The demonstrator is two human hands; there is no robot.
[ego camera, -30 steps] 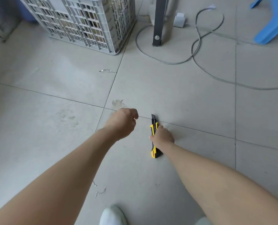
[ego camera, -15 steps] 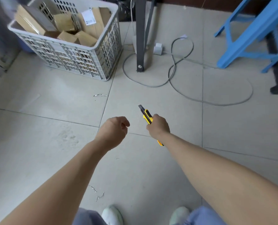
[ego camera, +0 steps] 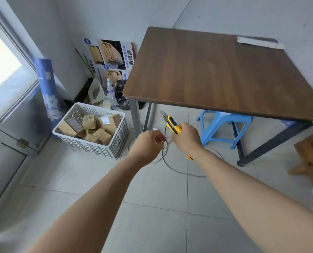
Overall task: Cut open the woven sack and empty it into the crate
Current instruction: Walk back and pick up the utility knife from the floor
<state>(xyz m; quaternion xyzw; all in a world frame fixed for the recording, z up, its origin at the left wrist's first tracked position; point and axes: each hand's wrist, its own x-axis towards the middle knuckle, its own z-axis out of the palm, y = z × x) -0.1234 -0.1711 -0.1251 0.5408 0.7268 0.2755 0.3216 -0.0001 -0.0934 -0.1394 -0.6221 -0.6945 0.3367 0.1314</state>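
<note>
A plain back room used for packing or storage is shown. The floor [ego camera: 152, 207] is laid with large pale tiles and the walls are bare and grey. A white perforated crate [ego camera: 104, 148] filled with small cardboard boxes [ego camera: 89, 122] is set at the far left, beside a rolled blue banner [ego camera: 47, 84]. A printed product poster [ego camera: 109, 59] is leaned in the far corner, with bottles and dark bags heaped below it. A brown surface [ego camera: 216, 70] on metal legs is seen at the right, a blue plastic stool [ego camera: 223, 128] beneath it, and a grey cable [ego camera: 179, 170] is looped across the tiles.
</note>
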